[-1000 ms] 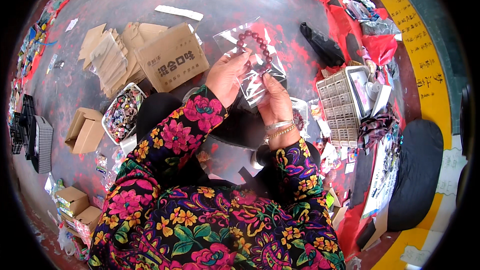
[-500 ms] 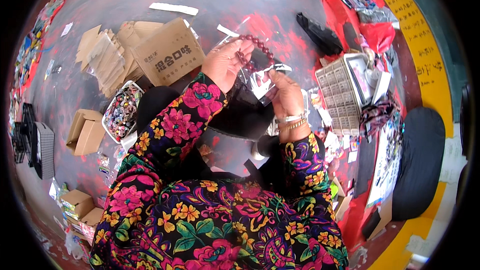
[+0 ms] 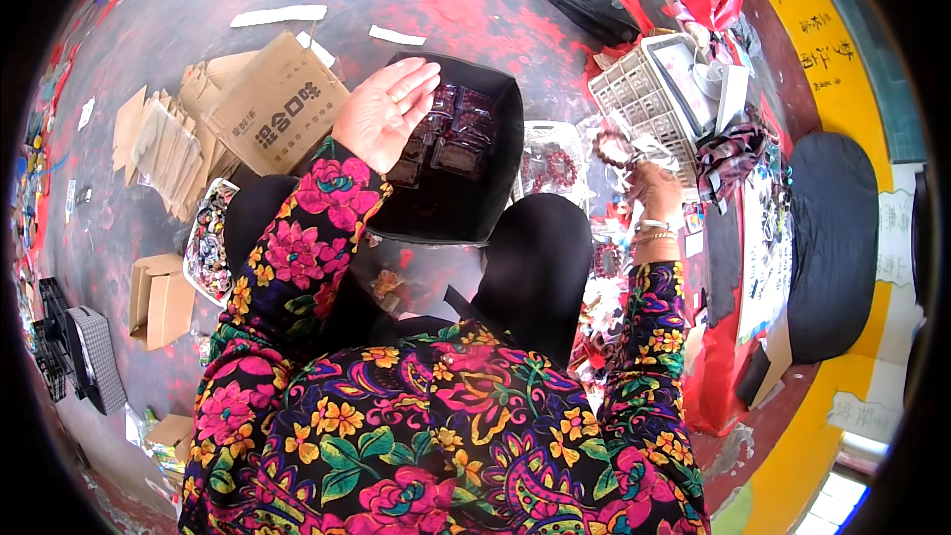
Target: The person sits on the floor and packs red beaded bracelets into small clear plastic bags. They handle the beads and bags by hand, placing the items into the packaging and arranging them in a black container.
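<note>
My left hand (image 3: 384, 117) is held palm up over the left edge of a black box (image 3: 436, 213), fingers stretched out and nothing in them. Inside that box lie several flat clear packets (image 3: 466, 129) with dark red contents. Out to the right, my right hand (image 3: 658, 194) is closed on a dark red bead bracelet (image 3: 614, 148), with a white and clear piece (image 3: 654, 151) beside it; the fingertips are partly hidden. Between this hand and the box stands a white tray (image 3: 535, 131) with red beads (image 3: 557, 170) in it.
A cream basket (image 3: 634, 89) stands just beyond my right hand. To the left are a printed carton (image 3: 272, 104), flattened cardboard (image 3: 168, 154), a white bin of small colourful pieces (image 3: 210, 248) and an open carton (image 3: 163, 302). A black stool (image 3: 832, 248) is far right.
My hands have parted: the left let go of the bead bracelet and opened, while the right carried it rightward toward the basket. The black box and its packets now show.
</note>
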A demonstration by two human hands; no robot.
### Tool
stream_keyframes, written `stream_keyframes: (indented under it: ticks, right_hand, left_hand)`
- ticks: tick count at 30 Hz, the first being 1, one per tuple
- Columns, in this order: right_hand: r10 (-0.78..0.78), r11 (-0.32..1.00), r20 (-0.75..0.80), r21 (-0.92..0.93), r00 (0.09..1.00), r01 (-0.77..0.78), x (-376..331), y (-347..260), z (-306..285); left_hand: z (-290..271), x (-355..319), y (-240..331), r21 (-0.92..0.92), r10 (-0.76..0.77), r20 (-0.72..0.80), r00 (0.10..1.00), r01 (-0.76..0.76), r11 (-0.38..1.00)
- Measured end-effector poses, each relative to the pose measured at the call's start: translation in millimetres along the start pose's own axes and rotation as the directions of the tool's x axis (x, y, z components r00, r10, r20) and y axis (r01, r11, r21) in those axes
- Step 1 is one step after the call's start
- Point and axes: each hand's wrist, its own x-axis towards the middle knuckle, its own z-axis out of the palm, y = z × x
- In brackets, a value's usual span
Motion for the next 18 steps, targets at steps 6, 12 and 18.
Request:
stream_keyframes:
  ticks: [6,12,18]
  right_hand:
    - [0.284,0.956,-0.070,0.092,0.956,-0.277,55,143,-21]
    - [0.525,0.543,0.024,0.761,0.851,-0.356,46,167,48]
    - [0.577,0.551,0.103,0.684,0.810,-0.479,61,222,67]
  left_hand:
    - [-11,-1,-2,0.038,-0.062,-0.003,0.998,0.062,0.997]
    - [-4,-9,-1,0.102,-0.100,-0.046,0.994,0.104,0.989]
    - [3,-13,-3,0.142,-0.150,-0.021,0.989,0.151,0.978]
